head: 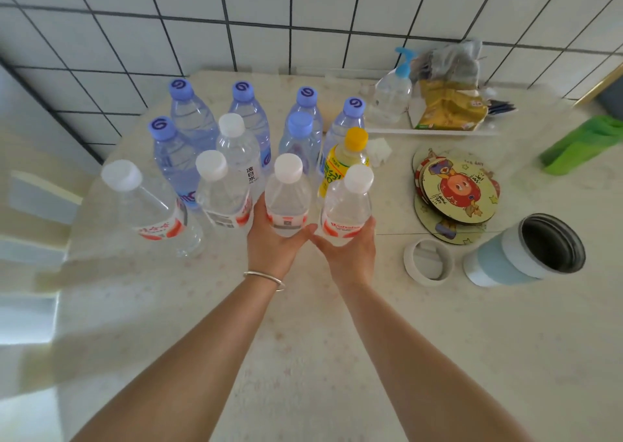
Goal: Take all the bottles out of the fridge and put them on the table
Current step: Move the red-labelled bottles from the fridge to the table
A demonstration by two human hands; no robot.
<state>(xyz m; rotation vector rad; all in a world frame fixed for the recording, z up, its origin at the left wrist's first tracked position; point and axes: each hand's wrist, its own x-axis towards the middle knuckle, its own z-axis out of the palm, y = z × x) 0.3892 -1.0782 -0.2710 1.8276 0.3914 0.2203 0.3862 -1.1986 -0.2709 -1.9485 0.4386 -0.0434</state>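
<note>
Several water bottles stand grouped on the pale table [303, 357]. At the back are blue-capped bottles [192, 118], with a yellow-capped bottle [347, 158] to their right. Nearer me are white-capped bottles with red labels [151, 205]. My left hand [273, 246] grips one white-capped bottle [287, 195] around its lower part. Beside it, my right hand [350, 252] grips another white-capped bottle [347, 205]. Both held bottles are upright at the front of the group. The fridge is out of view.
Right of the bottles lie round cartoon coasters [455, 192], a tape roll [428, 261] and an open blue-and-white cup [526, 252]. A pump bottle [392, 91], snack bags [448, 104] and a green cloth [583, 145] sit at the back right. A tiled wall stands behind.
</note>
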